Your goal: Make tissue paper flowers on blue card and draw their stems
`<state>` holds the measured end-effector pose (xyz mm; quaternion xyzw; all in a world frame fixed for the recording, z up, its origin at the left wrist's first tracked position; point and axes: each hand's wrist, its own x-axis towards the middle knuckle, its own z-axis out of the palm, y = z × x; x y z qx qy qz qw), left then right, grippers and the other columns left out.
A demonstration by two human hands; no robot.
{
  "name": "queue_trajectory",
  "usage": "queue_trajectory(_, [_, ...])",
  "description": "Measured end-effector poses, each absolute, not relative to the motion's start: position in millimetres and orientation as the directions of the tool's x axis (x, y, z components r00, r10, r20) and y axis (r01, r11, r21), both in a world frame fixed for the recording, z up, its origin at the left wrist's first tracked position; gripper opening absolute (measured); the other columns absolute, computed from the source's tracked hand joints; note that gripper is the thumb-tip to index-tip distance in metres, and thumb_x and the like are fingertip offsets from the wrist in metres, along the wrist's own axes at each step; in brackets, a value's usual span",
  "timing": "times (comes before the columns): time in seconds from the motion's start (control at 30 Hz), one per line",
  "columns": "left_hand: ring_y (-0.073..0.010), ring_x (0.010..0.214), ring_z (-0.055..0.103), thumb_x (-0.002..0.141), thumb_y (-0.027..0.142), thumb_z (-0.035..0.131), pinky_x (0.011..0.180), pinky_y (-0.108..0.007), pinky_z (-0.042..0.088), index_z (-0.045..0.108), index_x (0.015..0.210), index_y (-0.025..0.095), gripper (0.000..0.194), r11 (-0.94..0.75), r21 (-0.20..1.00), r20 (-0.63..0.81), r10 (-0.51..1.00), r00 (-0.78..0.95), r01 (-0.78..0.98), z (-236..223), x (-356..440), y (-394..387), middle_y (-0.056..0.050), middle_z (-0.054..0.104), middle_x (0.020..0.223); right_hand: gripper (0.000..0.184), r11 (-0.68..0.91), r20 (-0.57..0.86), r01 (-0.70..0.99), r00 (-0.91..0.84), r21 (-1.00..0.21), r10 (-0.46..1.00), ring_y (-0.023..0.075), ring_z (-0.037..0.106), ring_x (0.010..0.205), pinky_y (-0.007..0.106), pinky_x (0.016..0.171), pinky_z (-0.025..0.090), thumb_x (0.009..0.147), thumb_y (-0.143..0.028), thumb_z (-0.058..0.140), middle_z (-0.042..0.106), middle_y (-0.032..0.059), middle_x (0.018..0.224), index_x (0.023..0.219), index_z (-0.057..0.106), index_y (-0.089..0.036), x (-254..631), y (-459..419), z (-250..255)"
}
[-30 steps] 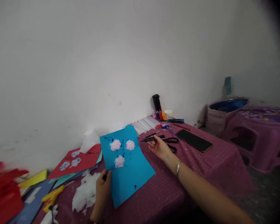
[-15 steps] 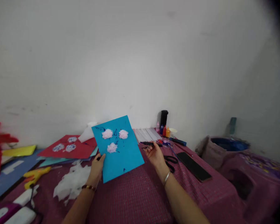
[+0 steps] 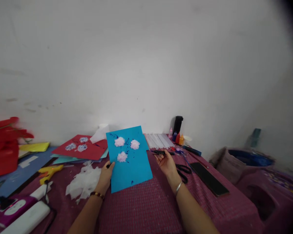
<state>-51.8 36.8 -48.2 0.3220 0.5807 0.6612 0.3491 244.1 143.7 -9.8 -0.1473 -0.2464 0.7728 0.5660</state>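
My left hand (image 3: 105,175) grips the lower left edge of a blue paper sheet (image 3: 134,174), which is tilted up above the table. A small black piece, perhaps a pen cap, shows at my left thumb. Three pale pink fluffy paper flowers (image 3: 122,157) sit on the sheet, with dark blue leaf-like drawings around them. To the right of the sheet, my right hand (image 3: 168,165) pinches a black marker pen (image 3: 163,152), its tip pointing left and apart from the paper. Black-handled scissors (image 3: 184,169) lie beside my right wrist.
A red sheet with flowers (image 3: 76,146), crumpled white tissue (image 3: 84,182), a yellow glue gun (image 3: 50,170) and a purple power strip (image 3: 18,209) lie left. Small paint bottles (image 3: 177,137), a black phone (image 3: 208,178) and a blue cutter (image 3: 191,150) lie right, near the table's edge.
The whole view has shifted, so things appear further right. The blue sheet stands a little more upright. Both hands keep their hold on the sheet and the marker pen.
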Motion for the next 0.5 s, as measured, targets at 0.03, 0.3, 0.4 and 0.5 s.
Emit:
queue_trajectory(0.03, [-0.0116,0.067,0.061,0.090,0.031,0.059,0.062,-0.029,0.054,0.060,0.103,0.014,0.021,-0.082,0.994,0.025,0.835,-0.549,-0.078,-48.5,-52.2,37.9,-0.001,0.064,0.087,0.020,-0.235,0.051,-0.803,-0.312,-0.547,0.949,0.0104,0.049,0.046,0.025,0.054,0.048,0.078,-0.030,0.067,0.050,-0.0061,0.050,0.066,0.054,-0.022,244.2,143.5,-10.5])
queue_trajectory(0.3, [-0.0114,0.067,0.061,0.090,0.034,0.058,0.061,-0.028,0.053,0.060,0.103,0.014,0.023,-0.028,1.000,0.022,0.823,-0.568,-0.002,-51.5,-49.5,44.0,-0.001,0.064,0.087,0.012,-0.248,-0.011,-0.809,-0.287,-0.533,0.958,0.0097,0.048,0.045,0.023,0.054,0.046,0.080,-0.030,0.064,0.051,-0.0074,0.048,0.074,0.059,-0.021,244.2,136.5,-20.2])
queue_trajectory(0.4, [-0.0111,0.066,0.060,0.090,0.034,0.059,0.060,-0.027,0.052,0.061,0.099,0.014,0.022,-0.017,0.999,0.031,0.816,-0.577,0.029,-49.5,-47.4,41.5,0.000,0.063,0.085,0.009,-0.252,-0.020,-0.806,-0.286,-0.535,0.958,0.0093,0.048,0.045,0.022,0.054,0.045,0.079,-0.029,0.064,0.050,-0.0083,0.047,0.077,0.059,-0.022,244.0,134.4,-22.7])
queue_trajectory(0.5, [-0.0104,0.063,0.059,0.090,0.034,0.059,0.058,-0.026,0.052,0.061,0.099,0.014,0.022,-0.031,0.998,0.056,0.811,-0.583,0.052,-42.5,-43.1,37.2,0.001,0.063,0.082,0.011,-0.233,-0.021,-0.794,-0.269,-0.562,0.963,0.0091,0.047,0.044,0.021,0.051,0.044,0.080,-0.031,0.063,0.049,-0.0084,0.046,0.077,0.058,-0.021,241.8,131.1,-21.3])
